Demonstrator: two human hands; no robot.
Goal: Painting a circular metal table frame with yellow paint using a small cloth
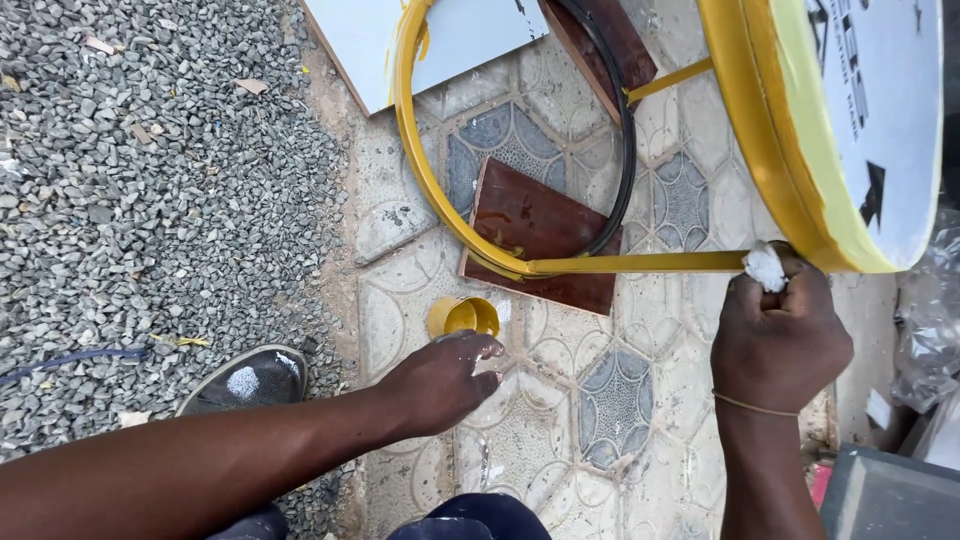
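A yellow metal frame lies on its side: a ring [420,160] at the left, a straight leg bar [640,264] and a round white-faced top with a yellow rim [790,150] at the right. My right hand [780,335] is closed on a small white wad of cloth or sponge [765,266], pressed against the end of the leg bar where it meets the rim. My left hand [445,375] reaches toward a small yellow paint tin [464,316] on the paving, fingers bent and spread, just below the tin and holding nothing.
A brown wooden board [545,225] lies under the ring on patterned paving tiles [610,400]. Grey gravel [150,200] covers the left side. A white panel [450,40] sits at the top. My paint-speckled shoe [248,380] is at the gravel's edge. Grey box [885,495] at lower right.
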